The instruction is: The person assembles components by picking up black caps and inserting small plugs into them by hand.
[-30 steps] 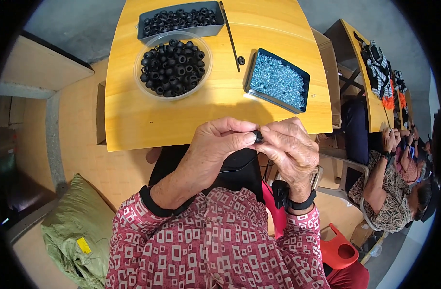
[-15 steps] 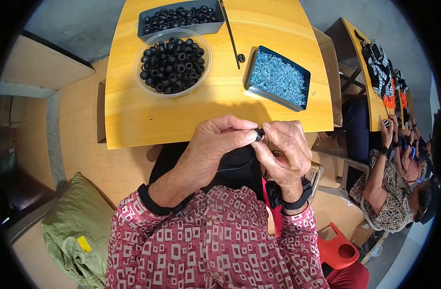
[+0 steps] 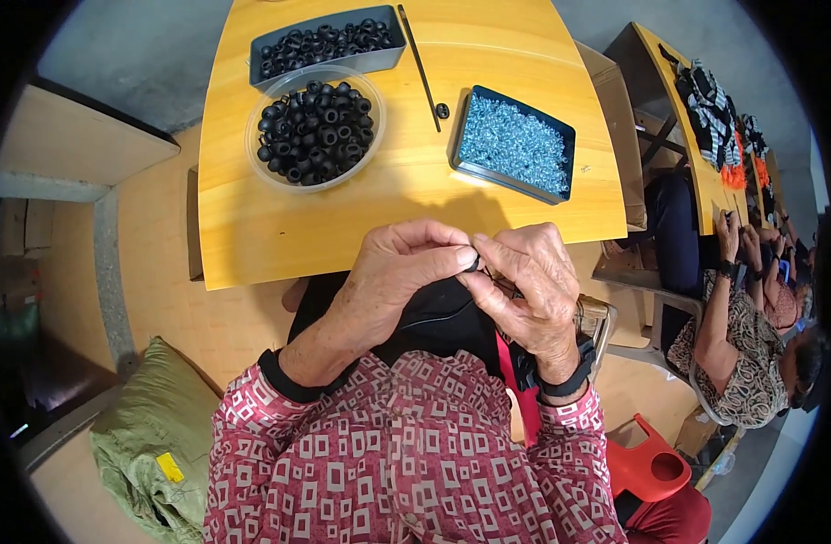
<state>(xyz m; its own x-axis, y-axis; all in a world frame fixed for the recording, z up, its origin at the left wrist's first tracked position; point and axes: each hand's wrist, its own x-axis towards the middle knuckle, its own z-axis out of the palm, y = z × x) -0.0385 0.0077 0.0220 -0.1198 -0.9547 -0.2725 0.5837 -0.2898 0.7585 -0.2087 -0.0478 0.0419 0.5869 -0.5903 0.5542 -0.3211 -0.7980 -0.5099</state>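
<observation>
A single head-worn fisheye view looks steeply down from above the person, close over the left hand (image 3: 393, 276) and right hand (image 3: 533, 281) at mid-frame. The yellow tabletop (image 3: 252, 227) fills the upper part (its straight edges bow toward the dark round rim), and the person's patterned sleeves enter from the lower edge.

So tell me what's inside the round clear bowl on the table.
The round clear bowl holds a heap of small black rings, piled nearly to its rim. Only the top layer shows; whatever lies beneath the heap, and the bowl's bottom, is covered.
</observation>
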